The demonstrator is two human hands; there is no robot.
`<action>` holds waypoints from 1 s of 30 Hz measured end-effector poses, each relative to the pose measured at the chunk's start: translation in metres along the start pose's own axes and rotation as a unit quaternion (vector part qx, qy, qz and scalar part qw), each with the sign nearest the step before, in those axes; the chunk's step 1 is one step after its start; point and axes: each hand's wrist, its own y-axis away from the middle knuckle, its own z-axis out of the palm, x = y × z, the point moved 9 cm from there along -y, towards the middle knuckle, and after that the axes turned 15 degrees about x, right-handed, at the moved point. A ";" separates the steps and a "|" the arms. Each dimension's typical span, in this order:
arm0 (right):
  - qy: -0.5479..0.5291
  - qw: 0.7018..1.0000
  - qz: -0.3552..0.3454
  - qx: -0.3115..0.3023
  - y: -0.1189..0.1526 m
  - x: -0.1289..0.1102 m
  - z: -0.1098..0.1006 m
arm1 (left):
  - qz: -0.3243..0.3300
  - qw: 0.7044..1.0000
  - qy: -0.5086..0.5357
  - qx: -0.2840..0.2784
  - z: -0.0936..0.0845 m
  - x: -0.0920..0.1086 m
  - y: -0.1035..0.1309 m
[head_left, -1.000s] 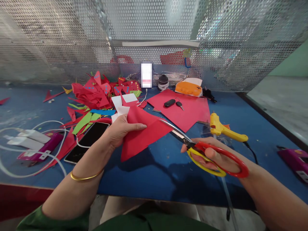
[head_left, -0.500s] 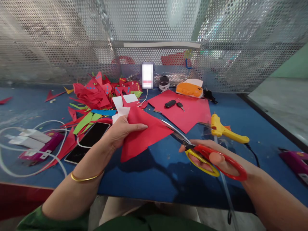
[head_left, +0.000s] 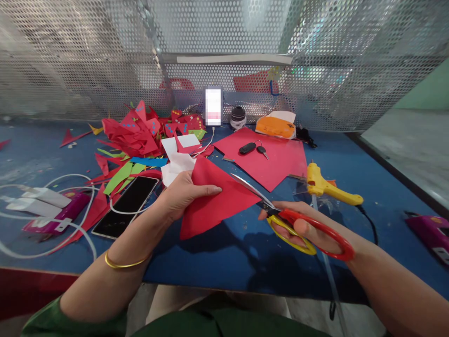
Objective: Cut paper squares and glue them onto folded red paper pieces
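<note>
My left hand (head_left: 185,194) pinches a piece of red paper (head_left: 224,199), thumb on top and the other fingers hidden beneath it. The paper is held above the blue table. My right hand (head_left: 291,229) grips a pair of scissors (head_left: 280,213) with one red and one yellow handle loop. Their blades are at the paper's right corner, the upper blade lying over it; the lower blade is mostly hidden. White paper scraps (head_left: 178,166) lie just beyond my left hand.
Behind my hands a larger red sheet (head_left: 273,171) carries a key (head_left: 263,152) with a black fob. A yellow glue gun (head_left: 328,187) lies right. Red scraps (head_left: 129,131), a phone (head_left: 128,206) and white cables (head_left: 86,229) crowd the left. A perforated metal panel (head_left: 224,56) stands at the back.
The red paper in my left hand has shifted a little right, further between the scissor blades. My right hand and the scissors have moved slightly left.
</note>
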 end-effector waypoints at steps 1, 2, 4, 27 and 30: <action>-0.003 1.000 0.004 0.001 0.000 0.001 0.000 | -0.002 1.000 0.000 0.000 0.000 0.000 0.000; -0.006 1.000 0.008 0.002 0.000 0.002 0.000 | -0.003 1.000 0.000 0.002 0.000 0.000 0.000; -0.014 1.000 0.017 0.004 0.000 0.002 0.002 | -0.003 1.000 -0.001 0.007 0.000 0.001 0.001; 0.017 1.000 0.006 -0.023 0.004 0.001 0.009 | -0.026 0.999 0.021 0.007 0.002 -0.004 0.001; 0.018 0.999 0.008 -0.027 0.005 -0.001 0.009 | -0.020 1.000 0.019 0.012 0.001 -0.004 0.001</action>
